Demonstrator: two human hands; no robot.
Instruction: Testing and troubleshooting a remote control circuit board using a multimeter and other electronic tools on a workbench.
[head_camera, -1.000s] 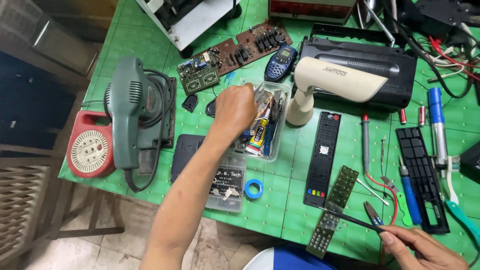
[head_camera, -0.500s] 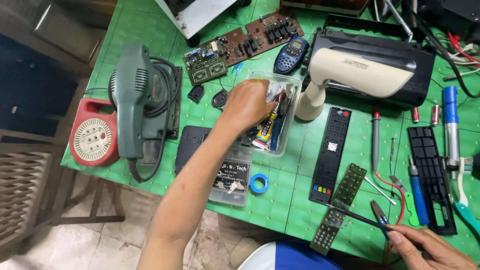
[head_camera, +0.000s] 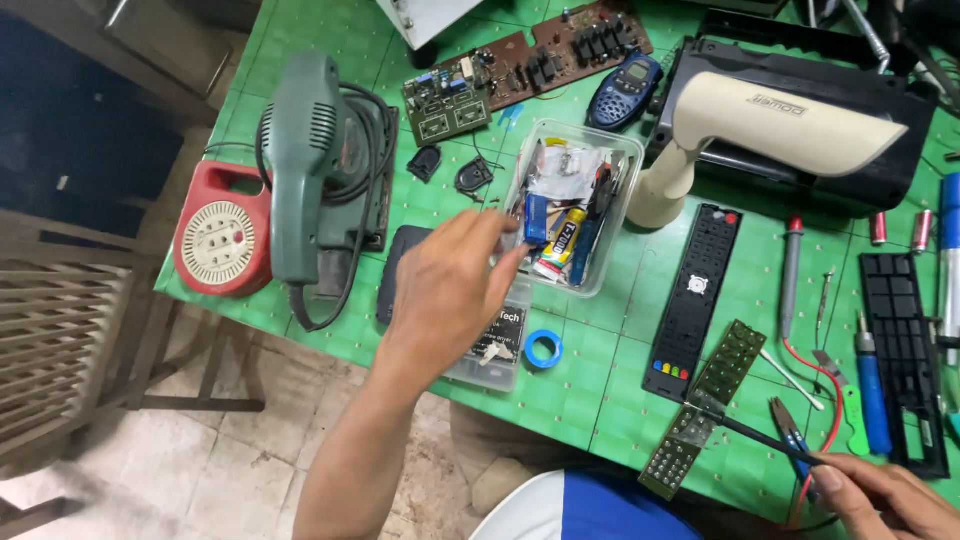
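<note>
A view from above looks down on a green gridded surface (head_camera: 590, 370) crowded with repair tools and electronics. The person's left hand (head_camera: 450, 290) reaches in from the lower left, palm down, its fingers (head_camera: 500, 262) drawn together at the tips just at the near left wall of a clear rectangular plastic tub (head_camera: 618, 215); whether they pinch something small cannot be told. The tub lies up and to the right of those fingertips, its long axis running away from the person, and it holds a small blue box, a yellow glue tube and other oddments. The left hand is much the nearer of the two to the tub. The right hand (head_camera: 890, 495), at the lower right corner and well apart from the tub, is closed on a thin black tool (head_camera: 760, 435) whose tip touches a long perforated green circuit strip (head_camera: 705, 405) lying slantwise. Under the left hand sits a small clear parts case (head_camera: 495, 345), with a blue tape roll (head_camera: 543, 349) just beside it. A black remote-control shell (head_camera: 695, 290) lies to the right of the tub, and a cream and black hot-air gun (head_camera: 780, 125) stands beyond it. To the left are a dark green electric sander (head_camera: 305, 150) and a red cable reel (head_camera: 222, 240). Brown circuit boards (head_camera: 530, 65) lie at the far edge.
</note>
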